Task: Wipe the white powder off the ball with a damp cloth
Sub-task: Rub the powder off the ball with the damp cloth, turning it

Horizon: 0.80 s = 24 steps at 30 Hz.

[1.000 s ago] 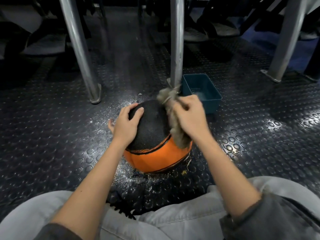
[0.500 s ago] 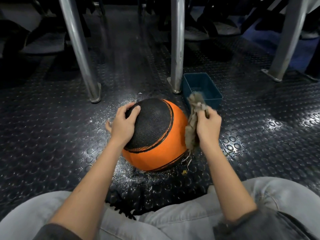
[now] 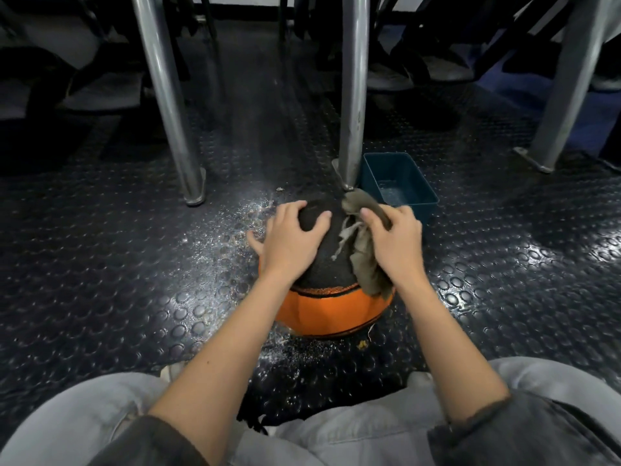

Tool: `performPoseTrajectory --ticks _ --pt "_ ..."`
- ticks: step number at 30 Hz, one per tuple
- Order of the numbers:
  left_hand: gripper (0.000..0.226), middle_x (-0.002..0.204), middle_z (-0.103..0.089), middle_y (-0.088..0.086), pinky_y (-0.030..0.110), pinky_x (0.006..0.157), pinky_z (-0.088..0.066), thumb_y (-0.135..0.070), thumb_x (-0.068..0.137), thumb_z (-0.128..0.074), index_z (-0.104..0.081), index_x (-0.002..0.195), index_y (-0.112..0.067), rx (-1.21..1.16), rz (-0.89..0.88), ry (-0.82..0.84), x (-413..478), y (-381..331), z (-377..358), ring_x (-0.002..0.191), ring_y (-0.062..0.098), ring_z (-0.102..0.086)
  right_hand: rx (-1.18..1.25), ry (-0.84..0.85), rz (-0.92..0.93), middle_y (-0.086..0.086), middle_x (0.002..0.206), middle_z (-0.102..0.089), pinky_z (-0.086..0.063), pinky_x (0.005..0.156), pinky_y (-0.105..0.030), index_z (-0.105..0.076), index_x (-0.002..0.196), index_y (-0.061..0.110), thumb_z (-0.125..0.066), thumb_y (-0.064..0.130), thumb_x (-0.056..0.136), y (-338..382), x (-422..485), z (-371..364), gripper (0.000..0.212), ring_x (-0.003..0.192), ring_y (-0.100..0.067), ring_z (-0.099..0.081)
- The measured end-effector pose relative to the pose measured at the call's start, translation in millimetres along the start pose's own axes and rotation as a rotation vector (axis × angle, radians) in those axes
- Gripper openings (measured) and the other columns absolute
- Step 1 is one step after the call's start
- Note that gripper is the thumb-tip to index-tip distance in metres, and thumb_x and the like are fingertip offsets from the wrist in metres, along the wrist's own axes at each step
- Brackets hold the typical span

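Observation:
An orange and black ball [image 3: 331, 307] sits on the studded dark floor between my knees, its black panel turned up toward me. My left hand [image 3: 289, 238] lies spread over the ball's upper left, fingers curved on its surface. My right hand [image 3: 396, 240] grips a frayed grey-brown cloth [image 3: 364, 260] and presses it against the ball's upper right side. White powder [image 3: 235, 230] speckles the floor left of the ball and in front of it.
A teal plastic tub [image 3: 400, 186] with a little water stands just behind the ball on the right. Metal legs [image 3: 351, 95] [image 3: 168, 102] rise behind the ball, another leg [image 3: 561, 95] at far right. My grey-trousered knees [image 3: 100, 418] fill the bottom edge.
My right hand carried the cloth from the ball's right side up onto its top right. The ball has rolled so the black panel faces up and less orange shows.

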<state>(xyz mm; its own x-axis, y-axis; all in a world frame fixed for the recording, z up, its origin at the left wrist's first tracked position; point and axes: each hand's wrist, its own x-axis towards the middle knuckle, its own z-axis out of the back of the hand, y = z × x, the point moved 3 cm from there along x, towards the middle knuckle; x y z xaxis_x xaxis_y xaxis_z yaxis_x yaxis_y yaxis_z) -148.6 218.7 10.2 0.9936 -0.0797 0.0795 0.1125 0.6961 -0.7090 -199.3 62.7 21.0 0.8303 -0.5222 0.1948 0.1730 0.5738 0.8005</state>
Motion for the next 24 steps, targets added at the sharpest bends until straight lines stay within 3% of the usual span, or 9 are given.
performPoseTrajectory --ticks 3,5,7,10,14,16,18,21,24 --pt "0.055 0.14 -0.039 -0.013 0.058 0.11 0.001 -0.065 0.089 -0.039 -0.044 0.134 -0.033 0.023 0.001 0.043 -2 -7 -2 0.134 0.014 -0.033 0.174 -0.056 -0.338 -0.005 0.083 -0.061 -0.043 0.071 -0.032 -0.065 0.079 0.014 -0.051 0.023 0.096 -52 1 10 0.023 0.089 -0.023 -0.056" --pt "0.056 0.142 -0.036 -0.011 0.06 0.11 0.0 -0.065 0.089 -0.038 -0.042 0.134 -0.033 0.014 0.036 0.061 -2 -3 1 0.135 0.016 -0.031 0.3 -0.121 -0.453 -0.005 0.075 -0.059 -0.041 0.065 -0.029 -0.058 0.067 0.015 -0.049 0.013 0.095 -67 -4 6 0.029 0.085 -0.021 -0.054" --pt "0.056 0.145 -0.034 -0.009 0.062 0.109 0.0 -0.065 0.09 -0.036 -0.04 0.136 -0.032 -0.001 0.081 0.085 -1 1 4 0.137 0.018 -0.03 0.254 -0.185 -0.327 -0.009 0.089 -0.058 -0.039 0.076 -0.029 -0.059 0.076 0.014 -0.049 0.012 0.094 -44 -11 7 0.021 0.091 -0.021 -0.051" --pt "0.054 0.147 -0.03 -0.006 0.062 0.109 -0.001 -0.059 0.094 -0.034 -0.037 0.138 -0.029 0.032 0.127 0.085 -2 -1 6 0.138 0.021 -0.026 0.126 -0.197 0.057 -0.005 0.102 -0.05 -0.031 0.083 -0.027 -0.066 0.104 0.012 -0.053 0.019 0.094 8 -38 1 0.018 0.098 -0.019 -0.042" --pt "0.057 0.147 -0.027 0.0 0.062 0.109 -0.002 -0.059 0.095 -0.033 -0.033 0.14 -0.025 0.062 0.155 0.087 -4 -10 1 0.138 0.027 -0.021 -0.207 -0.283 0.408 -0.005 0.102 -0.053 -0.027 0.075 -0.028 -0.068 0.101 0.016 -0.051 0.037 0.09 16 -81 -19 0.029 0.091 -0.017 -0.039" --pt "0.059 0.146 -0.029 0.001 0.06 0.111 -0.001 -0.061 0.094 -0.031 -0.034 0.139 -0.024 0.108 0.13 0.052 -6 -12 -1 0.138 0.028 -0.021 -0.167 -0.328 0.315 -0.007 0.101 -0.053 -0.026 0.076 -0.026 -0.068 0.103 0.014 -0.051 0.035 0.092 -4 -66 -11 0.03 0.09 -0.015 -0.038" --pt "0.057 0.145 -0.03 0.0 0.058 0.112 -0.001 -0.06 0.095 -0.03 -0.035 0.139 -0.024 0.13 0.105 0.019 -7 -14 -1 0.138 0.027 -0.022 -0.065 -0.317 0.085 -0.009 0.102 -0.053 -0.03 0.079 -0.029 -0.067 0.105 0.011 -0.051 0.03 0.095 -32 -46 1 0.027 0.094 -0.018 -0.041" --pt "0.057 0.146 -0.029 -0.001 0.058 0.111 0.0 -0.061 0.094 -0.03 -0.035 0.138 -0.025 0.113 0.127 0.02 -7 -10 0 0.138 0.026 -0.023 0.142 -0.203 -0.323 -0.013 0.09 -0.058 -0.034 0.069 -0.028 -0.061 0.083 0.013 -0.046 0.019 0.098 -74 -32 1 0.022 0.09 -0.026 -0.052" --pt "0.058 0.147 -0.027 -0.001 0.059 0.11 0.0 -0.061 0.093 -0.031 -0.034 0.138 -0.025 0.058 0.194 0.036 -8 -2 4 0.138 0.026 -0.021 0.308 -0.261 -0.355 -0.008 0.086 -0.057 -0.034 0.062 -0.028 -0.053 0.071 0.019 -0.047 0.021 0.098 -60 -35 4 0.028 0.082 -0.019 -0.049"
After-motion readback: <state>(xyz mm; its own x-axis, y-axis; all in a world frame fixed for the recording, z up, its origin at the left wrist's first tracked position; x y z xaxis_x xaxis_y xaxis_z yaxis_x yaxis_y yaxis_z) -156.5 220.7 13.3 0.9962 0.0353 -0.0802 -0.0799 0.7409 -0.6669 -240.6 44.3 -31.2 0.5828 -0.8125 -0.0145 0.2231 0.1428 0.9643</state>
